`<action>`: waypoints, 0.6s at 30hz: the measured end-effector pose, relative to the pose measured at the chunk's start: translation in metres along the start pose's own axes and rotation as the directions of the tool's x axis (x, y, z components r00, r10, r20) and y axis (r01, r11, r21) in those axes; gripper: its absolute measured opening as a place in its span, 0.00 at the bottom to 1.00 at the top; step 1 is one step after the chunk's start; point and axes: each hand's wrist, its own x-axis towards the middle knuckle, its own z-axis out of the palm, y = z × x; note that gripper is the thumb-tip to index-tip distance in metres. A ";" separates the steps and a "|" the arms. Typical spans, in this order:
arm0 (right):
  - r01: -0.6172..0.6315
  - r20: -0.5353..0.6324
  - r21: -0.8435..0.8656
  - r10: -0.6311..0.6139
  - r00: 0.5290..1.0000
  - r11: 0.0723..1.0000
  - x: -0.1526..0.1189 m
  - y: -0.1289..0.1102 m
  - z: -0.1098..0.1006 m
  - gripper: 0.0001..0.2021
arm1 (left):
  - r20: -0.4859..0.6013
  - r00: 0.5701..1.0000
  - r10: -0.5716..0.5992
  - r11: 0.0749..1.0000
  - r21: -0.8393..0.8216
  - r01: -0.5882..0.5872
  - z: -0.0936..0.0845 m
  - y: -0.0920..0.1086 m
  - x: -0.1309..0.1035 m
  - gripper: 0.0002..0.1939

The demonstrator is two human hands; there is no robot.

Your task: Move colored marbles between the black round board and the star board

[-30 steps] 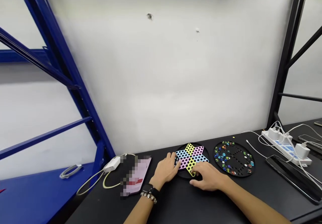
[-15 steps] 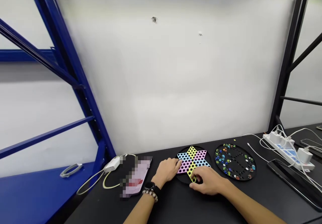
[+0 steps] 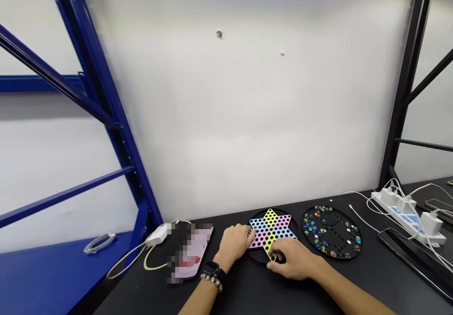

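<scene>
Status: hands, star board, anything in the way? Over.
Left hand at left side of star board. Right hand at its lower yellow tip. Marble tray apart, not blocking.

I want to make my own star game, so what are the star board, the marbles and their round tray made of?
Star board: maybe plastic or card; thin, matt-looking, evenly coloured, with neat holes. Marbles: probably glass; small, round and shiny, in bright mixed colours. Round tray: likely plastic; dull black with a slim rim, but I can't be certain.

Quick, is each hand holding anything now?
Left hand: at the star board, left side; grip unclear.
Right hand: curled at its near side; grip unclear.
</scene>
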 end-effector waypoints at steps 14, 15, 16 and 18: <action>-0.253 0.221 0.967 0.419 0.881 0.021 0.020 -0.022 0.015 0.29 | -0.298 0.942 0.154 0.916 -0.315 -0.250 -0.029 0.068 -0.031 0.19; -0.281 0.289 0.956 0.418 0.861 -0.082 0.020 -0.025 0.017 0.30 | -0.319 0.927 0.195 0.891 -0.338 -0.304 -0.028 0.077 -0.035 0.17; -0.290 0.325 0.946 0.435 0.840 -0.146 0.019 -0.028 0.018 0.30 | -0.331 0.921 0.208 0.872 -0.364 -0.327 -0.028 0.085 -0.039 0.17; -0.259 0.323 0.946 0.501 0.803 -0.195 0.018 -0.030 0.018 0.29 | -0.334 0.914 0.232 0.850 -0.387 -0.357 -0.029 0.094 -0.044 0.13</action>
